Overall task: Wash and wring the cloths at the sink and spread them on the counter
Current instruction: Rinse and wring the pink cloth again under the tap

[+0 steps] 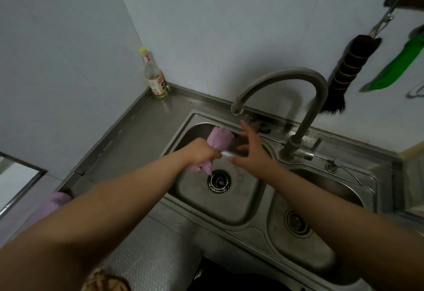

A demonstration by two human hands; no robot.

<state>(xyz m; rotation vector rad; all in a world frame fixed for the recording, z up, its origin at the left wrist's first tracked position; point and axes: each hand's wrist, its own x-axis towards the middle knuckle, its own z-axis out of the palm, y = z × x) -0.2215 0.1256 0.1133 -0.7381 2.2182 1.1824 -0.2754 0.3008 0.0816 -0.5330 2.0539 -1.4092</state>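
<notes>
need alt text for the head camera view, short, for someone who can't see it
Over the left basin of a steel double sink, the left hand grips a bunched pink cloth while the right hand is open beside it, fingers spread, below the curved faucet. A bottle stands in the counter corner; a dark brush and a green item hang on the wall.

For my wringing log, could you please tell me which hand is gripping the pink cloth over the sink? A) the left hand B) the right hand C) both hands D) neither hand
A: the left hand grips the bunched pink cloth above the left basin, while the right hand hovers open beside it.
</notes>
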